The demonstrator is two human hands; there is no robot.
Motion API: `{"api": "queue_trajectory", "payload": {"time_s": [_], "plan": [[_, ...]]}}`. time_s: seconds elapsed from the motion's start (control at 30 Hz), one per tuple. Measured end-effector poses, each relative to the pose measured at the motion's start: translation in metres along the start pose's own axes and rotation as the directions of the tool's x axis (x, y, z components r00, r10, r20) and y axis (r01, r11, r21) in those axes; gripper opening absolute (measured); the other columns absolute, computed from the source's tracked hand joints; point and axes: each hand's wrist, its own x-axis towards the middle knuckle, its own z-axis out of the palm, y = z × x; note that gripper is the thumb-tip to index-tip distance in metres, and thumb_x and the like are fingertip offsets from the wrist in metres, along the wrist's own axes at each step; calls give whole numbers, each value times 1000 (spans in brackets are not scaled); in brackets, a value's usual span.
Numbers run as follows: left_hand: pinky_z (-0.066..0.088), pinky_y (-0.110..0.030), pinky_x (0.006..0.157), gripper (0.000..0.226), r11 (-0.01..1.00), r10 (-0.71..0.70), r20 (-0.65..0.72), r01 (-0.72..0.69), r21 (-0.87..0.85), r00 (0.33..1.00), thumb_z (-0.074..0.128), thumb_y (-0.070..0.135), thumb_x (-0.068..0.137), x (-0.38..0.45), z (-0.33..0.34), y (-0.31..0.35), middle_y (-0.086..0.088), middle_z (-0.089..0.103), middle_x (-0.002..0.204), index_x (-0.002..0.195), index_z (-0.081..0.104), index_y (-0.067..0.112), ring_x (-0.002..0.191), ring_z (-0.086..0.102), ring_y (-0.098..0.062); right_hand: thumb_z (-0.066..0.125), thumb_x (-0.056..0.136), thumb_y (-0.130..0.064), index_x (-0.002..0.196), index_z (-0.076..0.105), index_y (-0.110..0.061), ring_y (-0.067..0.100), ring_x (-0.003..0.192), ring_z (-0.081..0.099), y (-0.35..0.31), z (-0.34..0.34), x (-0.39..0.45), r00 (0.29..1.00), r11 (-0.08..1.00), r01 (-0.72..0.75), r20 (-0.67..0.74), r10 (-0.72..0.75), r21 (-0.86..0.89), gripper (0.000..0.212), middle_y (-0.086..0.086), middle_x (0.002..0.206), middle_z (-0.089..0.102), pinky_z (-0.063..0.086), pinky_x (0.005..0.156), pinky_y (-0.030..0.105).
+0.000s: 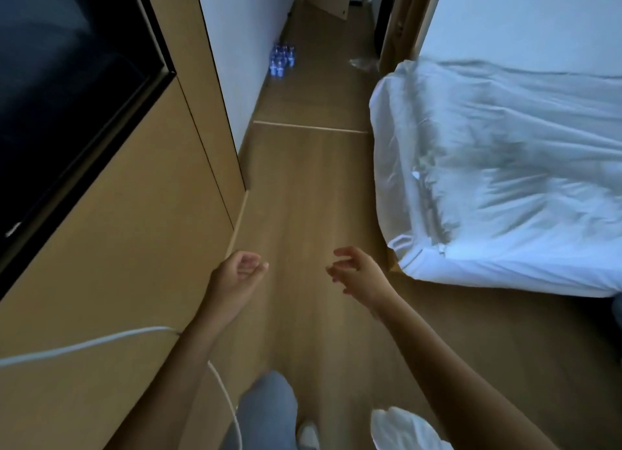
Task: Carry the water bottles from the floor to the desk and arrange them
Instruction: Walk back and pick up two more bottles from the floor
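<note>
A cluster of several water bottles (282, 60) with blue labels stands on the wooden floor far down the corridor, close against the white wall on the left. My left hand (239, 270) and my right hand (354, 271) are both held out in front of me above the floor, far from the bottles. Each hand holds nothing, with its fingers loosely curled and apart. No desk is in view.
A wooden wall panel (134, 234) with a dark screen (64, 89) runs along the left. A bed with white bedding (505, 166) fills the right. Crumpled clear plastic (363, 63) lies on the floor by a doorway. A white cable (101, 340) hangs near my left arm.
</note>
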Motion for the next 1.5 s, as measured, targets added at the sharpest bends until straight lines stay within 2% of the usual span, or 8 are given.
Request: {"api": "queue_trajectory", "payload": {"time_s": [0.13, 0.33, 0.7, 0.93, 1.1, 1.23, 1.37, 1.5], "plan": [[43, -17, 65, 10, 998, -54, -14, 54, -14, 998, 68, 23, 87, 122, 20, 8, 12, 63, 89, 94, 61, 26, 81, 59, -2, 66, 90, -25, 127, 56, -19, 13, 88, 67, -33, -8, 126, 998, 999, -29, 49, 28, 16, 38, 2, 107, 67, 50, 68, 22], [45, -22, 65, 14, 994, -99, 15, 100, -43, 995, 66, 26, 88, 324, 35, 56, 9, 63, 96, 101, 59, 26, 83, 60, -7, 64, 91, -25, 127, 55, -19, 15, 90, 67, -112, -35, 319, 998, 998, -56, 33, 55, 29, 37, -2, 101, 68, 50, 70, 26], [41, -9, 63, 18, 1000, -27, 89, 27, 2, 996, 65, 24, 90, 674, 98, 187, 5, 64, 99, 106, 61, 19, 87, 61, -3, 60, 94, -25, 124, 54, -19, 21, 93, 68, -223, -144, 634, 993, 993, -89, -72, 94, 75, 31, -1, 97, 66, 55, 74, 32], [43, -18, 66, 29, 998, -68, 33, 68, -5, 997, 65, 26, 90, 898, 148, 274, 2, 66, 104, 117, 57, 19, 85, 60, -3, 60, 93, -21, 125, 56, -14, 16, 87, 66, -321, -222, 868, 996, 995, -64, -57, 68, 82, 33, -1, 98, 66, 50, 70, 25], [41, -2, 55, 29, 995, -96, -24, 95, -26, 995, 61, 6, 91, 1042, 164, 330, -13, 64, 111, 119, 56, 5, 82, 58, -11, 61, 93, -19, 127, 55, -11, 24, 94, 68, -396, -252, 1006, 998, 995, -61, 15, 60, 73, 35, 8, 110, 67, 51, 75, 29], [41, 1, 55, 31, 995, -98, -38, 97, -26, 994, 60, 1, 90, 1167, 177, 352, -12, 62, 107, 121, 56, 1, 75, 53, -1, 62, 93, -20, 124, 57, -12, 30, 100, 69, -441, -265, 1134, 997, 998, -66, 36, 66, 2, 33, 12, 110, 69, 53, 83, 39], [45, -14, 56, 28, 992, -102, -61, 97, -79, 993, 61, 6, 90, 1303, 186, 384, -11, 66, 102, 119, 59, 5, 73, 58, -13, 62, 92, -16, 124, 58, -9, 31, 94, 68, -487, -291, 1261, 996, 996, -90, 0, 90, 27, 33, 12, 108, 68, 46, 78, 37], [39, -4, 48, 26, 990, -109, -91, 100, -98, 990, 64, 8, 89, 1423, 198, 435, 1, 62, 82, 115, 61, 6, 64, 52, -5, 62, 92, -9, 123, 57, -5, 26, 86, 61, -538, -324, 1370, 991, 990, -127, -36, 129, 52, 32, 14, 105, 66, 45, 77, 34]]}}
